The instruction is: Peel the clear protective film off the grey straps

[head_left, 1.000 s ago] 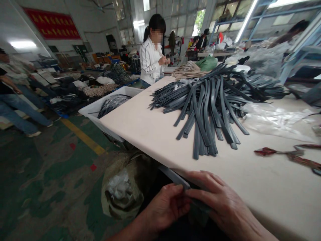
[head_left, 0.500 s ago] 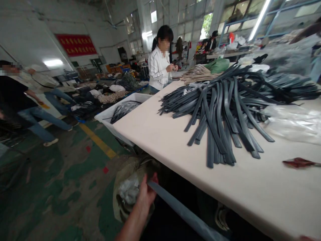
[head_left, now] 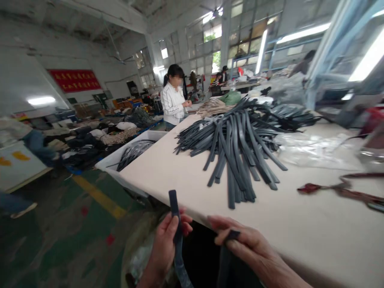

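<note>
Near the table's front edge, my left hand [head_left: 166,236] pinches a dark grey strap [head_left: 173,204] close to its end, which points up past the thumb. My right hand [head_left: 244,242] is closed on a dark strap end [head_left: 232,235] to the right, its fingers near the table edge. Both straps hang down out of view, so I cannot tell whether they are one piece. A large pile of dark grey straps [head_left: 237,148] lies on the pale table [head_left: 186,180] beyond my hands.
A white bin [head_left: 111,164] with straps stands at the table's left side. A person in a white jacket [head_left: 172,100] stands behind it. Clear plastic [head_left: 318,152] and a red-handled tool [head_left: 345,190] lie on the right. A sack [head_left: 141,244] is below left.
My left hand has risen slightly with the strap, its end now upright. My right hand has come in from the lower right, holding a strap end. The view has turned right and tilted up.
</note>
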The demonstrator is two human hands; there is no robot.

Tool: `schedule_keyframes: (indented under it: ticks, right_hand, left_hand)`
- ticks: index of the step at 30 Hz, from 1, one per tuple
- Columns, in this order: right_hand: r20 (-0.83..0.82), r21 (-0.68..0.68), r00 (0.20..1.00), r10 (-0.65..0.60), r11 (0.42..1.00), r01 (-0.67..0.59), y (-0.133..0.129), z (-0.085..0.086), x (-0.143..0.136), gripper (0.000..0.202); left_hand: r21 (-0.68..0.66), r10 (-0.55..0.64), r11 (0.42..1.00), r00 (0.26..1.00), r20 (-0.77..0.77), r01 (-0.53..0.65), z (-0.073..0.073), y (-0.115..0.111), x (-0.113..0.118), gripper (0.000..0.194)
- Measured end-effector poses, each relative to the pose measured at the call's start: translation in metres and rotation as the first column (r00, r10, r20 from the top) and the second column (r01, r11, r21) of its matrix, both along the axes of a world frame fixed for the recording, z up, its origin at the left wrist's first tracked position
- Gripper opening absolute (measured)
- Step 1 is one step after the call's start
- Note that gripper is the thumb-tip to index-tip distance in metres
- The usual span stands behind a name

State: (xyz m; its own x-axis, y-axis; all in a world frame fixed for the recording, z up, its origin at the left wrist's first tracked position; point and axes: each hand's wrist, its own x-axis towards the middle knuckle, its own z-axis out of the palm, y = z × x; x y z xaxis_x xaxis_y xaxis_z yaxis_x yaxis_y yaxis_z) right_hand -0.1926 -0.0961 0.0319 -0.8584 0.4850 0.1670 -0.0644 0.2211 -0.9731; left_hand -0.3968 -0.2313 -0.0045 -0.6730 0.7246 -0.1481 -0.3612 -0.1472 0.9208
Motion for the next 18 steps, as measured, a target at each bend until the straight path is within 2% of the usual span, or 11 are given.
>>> schedule_keyframes:
  ticks: [3,6,8,11,14,16,18]
  right_hand:
    - [-0.081,-0.166,0.996,0.038,0.985,-0.051,0.004,0.004,-0.015,0.033]
    - [-0.090,-0.416,0.996,0.019,0.908,-0.055,0.004,-0.001,-0.016,0.043]
    - [-0.040,-0.522,0.999,-0.034,0.853,0.008,0.002,-0.004,-0.011,0.049]
    - [-0.024,-0.497,0.980,-0.196,0.853,0.158,0.003,-0.002,0.005,0.045]
    - [-0.137,-0.410,0.923,-0.360,0.869,0.278,0.011,0.007,0.028,0.030]
    - [-0.205,-0.395,0.889,-0.410,0.866,0.308,0.019,0.012,0.041,0.025]
    - [-0.249,-0.400,0.861,-0.444,0.857,0.326,0.024,0.014,0.050,0.023]
  left_hand:
    - [-0.097,-0.338,0.937,0.941,-0.027,0.334,-0.001,0.013,0.035,0.038]
    - [-0.040,-0.490,0.872,0.867,-0.088,0.488,-0.002,0.025,0.062,0.059]
    - [-0.034,-0.566,0.823,0.812,-0.141,0.568,-0.002,0.033,0.076,0.063]
    - [-0.165,-0.673,0.738,0.695,-0.255,0.654,-0.006,0.040,0.091,0.050]
    - [-0.272,-0.737,0.663,0.544,-0.400,0.698,-0.015,0.042,0.098,0.053]
    - [-0.319,-0.776,0.606,0.454,-0.438,0.729,-0.021,0.041,0.100,0.054]
    - [-0.336,-0.786,0.598,0.449,-0.425,0.728,-0.023,0.040,0.102,0.056]
